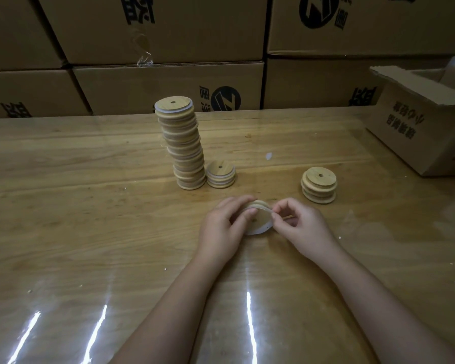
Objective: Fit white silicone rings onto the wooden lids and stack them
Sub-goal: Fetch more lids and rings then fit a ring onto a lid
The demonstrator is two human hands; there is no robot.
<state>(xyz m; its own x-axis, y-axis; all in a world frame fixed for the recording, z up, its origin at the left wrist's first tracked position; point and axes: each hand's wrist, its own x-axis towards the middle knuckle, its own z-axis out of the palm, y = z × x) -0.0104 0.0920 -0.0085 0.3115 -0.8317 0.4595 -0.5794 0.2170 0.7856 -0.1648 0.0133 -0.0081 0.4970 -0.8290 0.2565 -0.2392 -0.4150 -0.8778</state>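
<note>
Left hand grips tilted round wooden lid | right hand pinches white ring

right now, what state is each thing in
tall stack, upright but leaning, rings fitted
short stack, beside the tall one, rings fitted
right stack, apart, no rings showing
held lid, tilted, between both hands
white ring, partly round the held lid
left hand, grips the held lid
right hand, pinches the white ring
cardboard box, open

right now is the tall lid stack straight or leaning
Leaning: the tall lid stack has its top lid well left of its bottom one.
</note>
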